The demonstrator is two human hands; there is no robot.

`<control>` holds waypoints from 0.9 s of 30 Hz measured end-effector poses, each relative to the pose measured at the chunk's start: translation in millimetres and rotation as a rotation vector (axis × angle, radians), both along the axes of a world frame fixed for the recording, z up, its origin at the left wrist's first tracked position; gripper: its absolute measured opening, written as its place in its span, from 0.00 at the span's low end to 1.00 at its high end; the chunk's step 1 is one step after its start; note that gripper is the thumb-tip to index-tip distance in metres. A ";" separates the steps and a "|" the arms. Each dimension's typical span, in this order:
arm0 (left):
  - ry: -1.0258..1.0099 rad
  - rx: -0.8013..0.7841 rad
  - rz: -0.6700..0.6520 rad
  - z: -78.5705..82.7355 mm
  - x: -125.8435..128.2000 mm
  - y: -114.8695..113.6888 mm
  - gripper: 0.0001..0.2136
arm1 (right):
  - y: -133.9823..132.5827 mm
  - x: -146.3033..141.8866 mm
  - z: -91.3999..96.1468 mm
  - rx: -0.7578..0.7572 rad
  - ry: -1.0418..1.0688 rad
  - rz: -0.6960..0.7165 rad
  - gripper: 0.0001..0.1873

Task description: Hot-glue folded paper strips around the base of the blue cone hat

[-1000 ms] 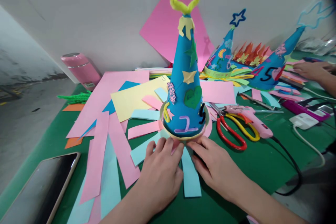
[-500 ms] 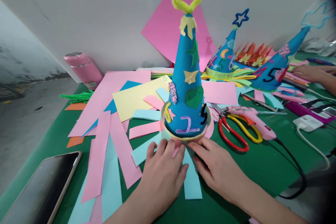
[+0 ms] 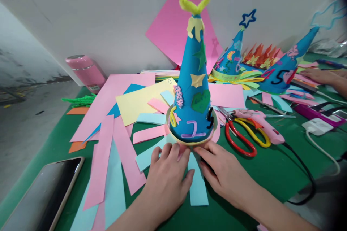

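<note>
A blue paper cone hat point(image 3: 188, 68) stands upright, with a yellow fuzzy-wire shape on top and paper stars, a green heart and fuzzy-wire numbers on its side. A pale yellow band point(image 3: 187, 142) rings its base, and pink and light-blue strips fan out beneath. My left hand point(image 3: 169, 178) lies palm down with fingers spread, its fingertips pressing at the front of the base. My right hand point(image 3: 223, 169) reaches the same spot from the right, fingers stretched out and touching the base. A light-blue strip point(image 3: 198, 184) runs between my hands.
Scissors point(image 3: 241, 140) and a pink glue gun point(image 3: 268, 128) with a cord lie to the right. A phone point(image 3: 46, 191), loose strips point(image 3: 101, 162) and a pink bottle point(image 3: 86, 72) are on the left. Decorated hats point(image 3: 230, 56) and another person's hand point(image 3: 321, 75) are beyond.
The hat leans or shifts very slightly to the right at its top. Both my hands stay at its base, almost unmoved.
</note>
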State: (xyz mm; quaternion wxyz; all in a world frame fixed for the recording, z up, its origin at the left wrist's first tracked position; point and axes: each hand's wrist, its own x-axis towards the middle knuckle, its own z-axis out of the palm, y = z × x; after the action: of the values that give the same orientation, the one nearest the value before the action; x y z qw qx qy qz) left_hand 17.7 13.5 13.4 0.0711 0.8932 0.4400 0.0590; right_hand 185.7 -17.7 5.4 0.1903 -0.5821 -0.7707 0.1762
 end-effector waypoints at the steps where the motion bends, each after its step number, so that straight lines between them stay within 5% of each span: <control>1: 0.001 0.004 0.000 -0.3 -0.2 -0.1 0.15 | -0.1 0.3 0.1 -0.002 0.009 0.000 0.17; 27: 0.002 0.004 -0.016 2.2 -0.4 1.3 0.15 | -0.1 3.6 2.5 0.007 0.023 0.022 0.15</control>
State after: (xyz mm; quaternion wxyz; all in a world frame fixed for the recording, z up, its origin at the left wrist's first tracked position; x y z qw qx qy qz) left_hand 17.3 14.8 15.7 0.0691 0.8969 0.4329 0.0585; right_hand 189.3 -17.8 7.9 0.1993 -0.5709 -0.7754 0.1821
